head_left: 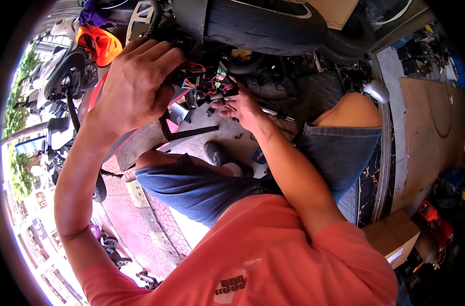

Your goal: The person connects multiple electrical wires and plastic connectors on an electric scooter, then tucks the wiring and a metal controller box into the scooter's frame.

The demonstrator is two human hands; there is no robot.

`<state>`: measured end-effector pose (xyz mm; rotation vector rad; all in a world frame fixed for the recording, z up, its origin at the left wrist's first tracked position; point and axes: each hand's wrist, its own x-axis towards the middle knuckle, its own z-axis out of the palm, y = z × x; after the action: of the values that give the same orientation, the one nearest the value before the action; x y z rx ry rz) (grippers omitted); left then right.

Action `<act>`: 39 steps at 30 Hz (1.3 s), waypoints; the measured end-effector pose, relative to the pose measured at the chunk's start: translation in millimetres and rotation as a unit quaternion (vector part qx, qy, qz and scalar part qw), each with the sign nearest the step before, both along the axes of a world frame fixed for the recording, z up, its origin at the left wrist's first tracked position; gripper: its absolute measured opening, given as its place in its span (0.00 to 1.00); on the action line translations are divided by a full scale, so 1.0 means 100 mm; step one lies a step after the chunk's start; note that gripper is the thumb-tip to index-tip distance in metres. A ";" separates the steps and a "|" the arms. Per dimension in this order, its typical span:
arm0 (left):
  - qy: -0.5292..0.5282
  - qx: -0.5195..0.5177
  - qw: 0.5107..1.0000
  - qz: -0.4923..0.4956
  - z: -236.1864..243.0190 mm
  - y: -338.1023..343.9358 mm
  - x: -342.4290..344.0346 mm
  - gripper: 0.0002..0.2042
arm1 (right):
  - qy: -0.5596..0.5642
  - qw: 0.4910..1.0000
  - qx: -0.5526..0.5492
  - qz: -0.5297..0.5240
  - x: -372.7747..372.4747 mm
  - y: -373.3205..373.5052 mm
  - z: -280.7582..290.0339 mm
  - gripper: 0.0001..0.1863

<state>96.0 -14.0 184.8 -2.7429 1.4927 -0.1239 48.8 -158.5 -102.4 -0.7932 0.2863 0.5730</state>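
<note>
A tangle of coloured wires [204, 76] with small connectors hangs out of a dark vehicle body below a black tyre [265, 25]. My left hand [138, 84] reaches over the body from the left, back of the hand up. Its fingers are curled, and their tips are hidden against the dark parts, so what they grip cannot be made out. From below right my right hand [242, 108] comes to the lower end of the wires. Thumb and forefinger close around the wires there, while the other fingers are loosely bent.
An orange cloth or cap [100, 45] lies at the upper left, near a parked scooter [69, 76]. A metal bar [194, 132] juts out below the wires. At the right, a metal door track [387, 168] borders brown flooring, with a cardboard box [393, 237] beside it.
</note>
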 end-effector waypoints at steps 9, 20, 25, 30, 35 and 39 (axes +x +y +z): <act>0.004 0.054 0.997 -0.054 0.00 0.01 -0.01 0.14 | 0.048 0.996 0.039 -0.060 -0.05 -0.32 0.16 0.38; -0.014 0.076 0.995 -0.067 0.00 0.01 -0.02 0.12 | -0.060 0.963 0.017 -0.261 0.07 -0.42 0.07 0.11; -0.002 0.102 0.992 -0.074 0.05 0.00 -0.02 0.13 | 0.004 0.990 -0.013 -0.143 0.06 -0.41 -0.01 0.17; 0.011 0.069 0.993 -0.096 0.09 -0.06 -0.02 0.21 | 0.035 0.999 -0.027 0.017 0.01 -0.32 0.09 0.34; -0.038 0.076 0.993 -0.081 -0.01 0.07 -0.05 0.23 | -0.003 0.999 -0.021 0.046 0.03 -0.16 0.13 0.40; -0.032 0.098 0.992 -0.078 0.04 0.03 -0.03 0.18 | -0.047 0.998 -0.043 0.004 0.10 -0.14 0.01 0.40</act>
<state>92.6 -11.0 189.0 -2.4473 1.6058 -0.0634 59.1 -172.1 -101.4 -0.9016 0.2222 0.5313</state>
